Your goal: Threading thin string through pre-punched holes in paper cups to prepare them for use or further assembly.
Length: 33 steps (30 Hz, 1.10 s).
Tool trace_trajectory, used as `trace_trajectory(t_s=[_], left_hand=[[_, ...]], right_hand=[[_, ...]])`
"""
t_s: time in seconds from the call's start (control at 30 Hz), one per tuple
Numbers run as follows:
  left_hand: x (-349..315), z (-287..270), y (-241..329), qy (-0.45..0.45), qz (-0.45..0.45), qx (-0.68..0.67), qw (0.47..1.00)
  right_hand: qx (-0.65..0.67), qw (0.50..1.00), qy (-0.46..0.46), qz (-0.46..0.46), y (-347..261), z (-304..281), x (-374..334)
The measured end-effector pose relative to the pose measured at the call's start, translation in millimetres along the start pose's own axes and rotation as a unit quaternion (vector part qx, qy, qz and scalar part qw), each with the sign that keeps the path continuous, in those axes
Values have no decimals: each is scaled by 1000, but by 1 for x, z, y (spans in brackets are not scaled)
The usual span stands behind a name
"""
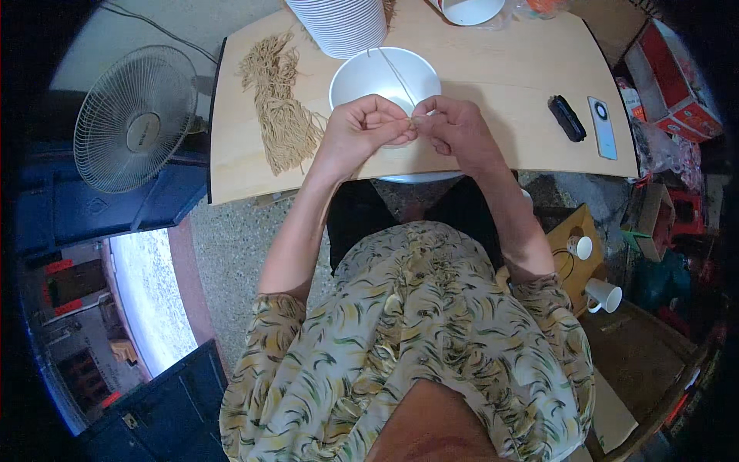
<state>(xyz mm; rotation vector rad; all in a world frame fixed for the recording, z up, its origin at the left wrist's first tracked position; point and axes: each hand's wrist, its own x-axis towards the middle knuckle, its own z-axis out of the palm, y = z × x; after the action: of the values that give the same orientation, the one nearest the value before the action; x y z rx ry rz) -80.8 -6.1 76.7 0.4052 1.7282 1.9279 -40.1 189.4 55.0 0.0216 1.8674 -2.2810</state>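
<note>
My left hand (363, 132) and my right hand (462, 132) meet over the table's near edge, thumbs and fingertips pinched together. Between them is the end of a thin pale cord (396, 72), and a tiny part at the fingertips is too small to make out. From there the cord runs up across a white round tub (356, 83) to its far rim. The tub's near side is hidden behind my hands. To the left of it lies a long loose bundle of tan cords (286, 115), several strands trailing toward my left wrist.
A tall stack of white tubs (339, 23) stands at the back of the table (516, 77). Another white tub (471, 9) is behind. A black case (567, 118) and a phone (603, 128) lie right. A fan (138, 123) stands left; mugs (603, 296) sit lower right.
</note>
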Motion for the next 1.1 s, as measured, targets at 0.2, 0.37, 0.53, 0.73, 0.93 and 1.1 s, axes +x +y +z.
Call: trace_trajectory(t_s=[0.2, 0.37, 0.53, 0.73, 0.93, 1.1], left_hand=[[-1, 1, -3, 9, -7, -48, 999], [0, 1, -5, 5, -1, -46, 999], [0, 0, -3, 9, -10, -40, 999], [2, 0, -2, 13, -16, -23, 1000], [2, 0, -1, -1, -30, -20, 999], [1, 3, 1, -4, -26, -51, 998]], right_hand=[[131, 991, 24, 32, 12, 2, 1], [193, 980, 0, 47, 12, -4, -1], [79, 994, 71, 31, 4, -2, -2], [-57, 998, 34, -22, 1, -2, -3], [-102, 991, 23, -79, 2, -1, -2], [-60, 986, 103, -114, -2, 2, 5]])
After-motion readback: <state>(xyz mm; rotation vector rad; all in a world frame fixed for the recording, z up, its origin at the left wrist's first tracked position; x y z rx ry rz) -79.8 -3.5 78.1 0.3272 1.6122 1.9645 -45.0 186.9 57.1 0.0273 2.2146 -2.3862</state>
